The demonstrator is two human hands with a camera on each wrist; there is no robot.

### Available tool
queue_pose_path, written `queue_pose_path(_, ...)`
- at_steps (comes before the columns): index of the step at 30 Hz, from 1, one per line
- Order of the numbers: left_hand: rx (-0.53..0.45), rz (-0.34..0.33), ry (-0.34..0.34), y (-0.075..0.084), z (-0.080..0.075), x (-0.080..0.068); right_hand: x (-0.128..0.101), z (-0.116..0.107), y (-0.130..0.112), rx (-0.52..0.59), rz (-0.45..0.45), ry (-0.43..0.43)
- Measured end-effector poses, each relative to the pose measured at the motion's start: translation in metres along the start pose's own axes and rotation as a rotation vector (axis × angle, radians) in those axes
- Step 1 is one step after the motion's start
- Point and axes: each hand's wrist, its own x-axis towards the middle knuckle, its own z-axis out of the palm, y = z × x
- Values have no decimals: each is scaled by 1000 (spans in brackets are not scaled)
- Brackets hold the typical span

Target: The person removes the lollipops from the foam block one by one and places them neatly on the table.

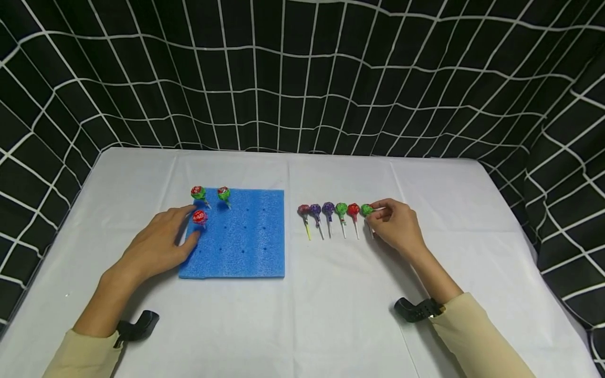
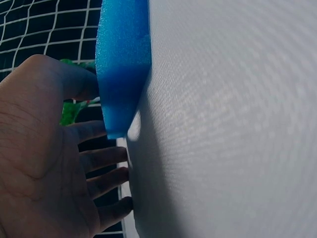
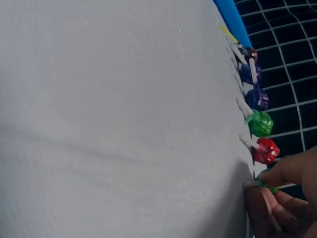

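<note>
My right hand (image 1: 396, 223) pinches the green lollipop (image 1: 366, 209) at the right end of a row on the white cloth. In the right wrist view, the thumb and fingers close around this green lollipop (image 3: 267, 188) near its head. My left hand (image 1: 158, 239) rests at the left edge of the blue foam board (image 1: 260, 241), with loosely extended fingers. Between its thumb and index finger, a red lollipop (image 1: 200, 217) stands in the board. Two red-and-green lollipops, a left one (image 1: 198, 192) and a right one (image 1: 224, 194), stand along the board's far edge.
Left of the held lollipop lie a red lollipop (image 1: 353, 210), another green one (image 1: 341, 209), two purple ones and a dark red one (image 1: 304, 210) with a yellow stick. Small holes dot the board. Black netted fabric (image 1: 302, 79) rises behind the table.
</note>
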Motion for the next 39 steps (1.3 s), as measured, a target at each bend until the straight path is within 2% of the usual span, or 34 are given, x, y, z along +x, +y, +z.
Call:
queue_pose_path(10, -1, 11, 7, 0, 0, 0, 0, -4, -2, -47, 1, -37)
queue_pose_path(18, -4, 12, 19, -1, -1, -2, -2, -6, -8, 2, 9, -60)
queue_pose_path(21, 0, 10, 20, -1, 0, -2, -4, -10, -11, 9, 1, -37)
queue_pose_path(29, -1, 10, 29, 3, 1, 0, -9, -9, -23, 6, -112, 98)
queue_pose_path(39, 0, 13, 22, 0, 0, 0, -13, 20, -43, 159, -225, 91)
